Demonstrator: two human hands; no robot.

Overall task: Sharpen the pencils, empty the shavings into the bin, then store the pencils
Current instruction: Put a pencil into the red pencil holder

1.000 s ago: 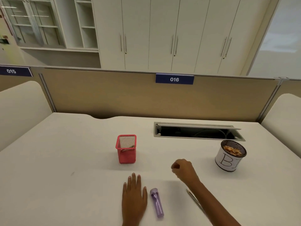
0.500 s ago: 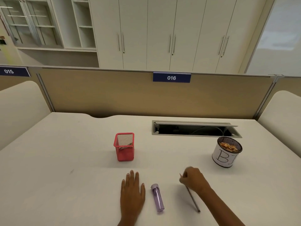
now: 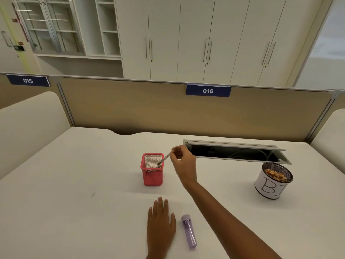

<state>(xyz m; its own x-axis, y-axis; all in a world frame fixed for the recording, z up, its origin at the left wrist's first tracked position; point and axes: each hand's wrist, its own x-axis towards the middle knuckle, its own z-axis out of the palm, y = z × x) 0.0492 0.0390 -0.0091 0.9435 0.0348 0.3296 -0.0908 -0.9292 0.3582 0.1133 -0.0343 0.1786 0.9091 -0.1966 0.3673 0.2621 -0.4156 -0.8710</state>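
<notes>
- Right now the right hand (image 3: 183, 161) pinches the top end of a pencil (image 3: 165, 159) between thumb and fingertips, with the other fingers loosely curled.
- The pencil slants down to the left, its lower end inside the mouth of the red mesh cup (image 3: 152, 177). Whether the tip touches the bottom cannot be told.
- The cup stands upright near the middle of the table (image 3: 56, 202).
- The left hand (image 3: 160, 227) lies flat, palm down, at the near edge of the table. Its fingers are straight and close together, and it holds nothing.
- Just beside it on the right, a purple sharpener (image 3: 189, 231) lies on its side, not touching the hand.
- The bin (image 3: 271, 186), a round white can with shavings inside, stands toward the right edge, well apart from both hands.
- An open cable slot (image 3: 235, 152) runs along the far edge, behind the right hand.
</notes>
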